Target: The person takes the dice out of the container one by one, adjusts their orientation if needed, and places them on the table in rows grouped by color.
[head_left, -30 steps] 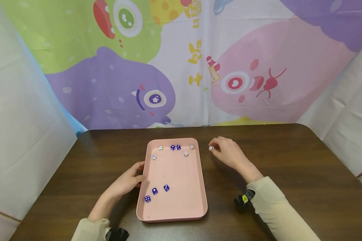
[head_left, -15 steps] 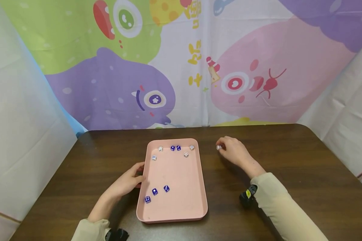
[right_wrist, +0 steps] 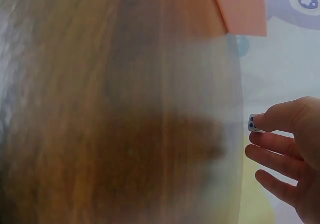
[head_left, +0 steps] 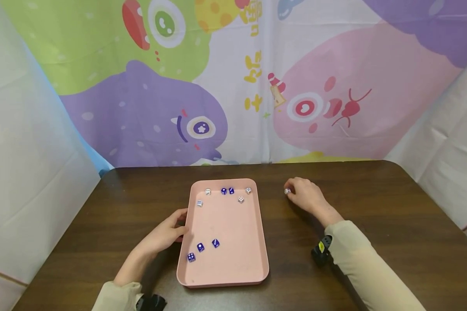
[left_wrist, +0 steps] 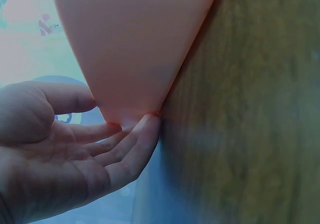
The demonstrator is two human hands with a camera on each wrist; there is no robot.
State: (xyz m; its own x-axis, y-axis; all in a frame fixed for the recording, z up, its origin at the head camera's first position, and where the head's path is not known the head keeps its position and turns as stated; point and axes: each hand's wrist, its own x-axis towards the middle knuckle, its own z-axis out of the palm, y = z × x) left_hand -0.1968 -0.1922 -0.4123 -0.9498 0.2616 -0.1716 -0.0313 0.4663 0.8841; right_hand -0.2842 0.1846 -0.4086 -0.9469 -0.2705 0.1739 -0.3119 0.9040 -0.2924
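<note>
In the head view my left hand [head_left: 164, 233] holds the left side of a pink tray [head_left: 227, 280]. The left wrist view has the thumb at one edge of the tray's side wall [left_wrist: 135, 44] and the fingers curled at its far end. Right of the tray, my right hand [head_left: 306, 196] pinches a white die [head_left: 287, 191] between thumb and forefinger, over the table. Its dark pips show in the right wrist view, where the other fingers are spread loosely. Inside the tray lie several blue dice [head_left: 200, 247] and several white dice [head_left: 241, 199].
The tray stands on a dark brown wooden table [head_left: 358, 242] with rounded back corners. A printed cartoon curtain [head_left: 233, 142] hangs right behind the table, with white cloth [head_left: 35, 151] along the sides.
My right hand has moved to the right, away from the tray, with the white die still pinched. The left hand, tray and dice inside it have stayed in place.
</note>
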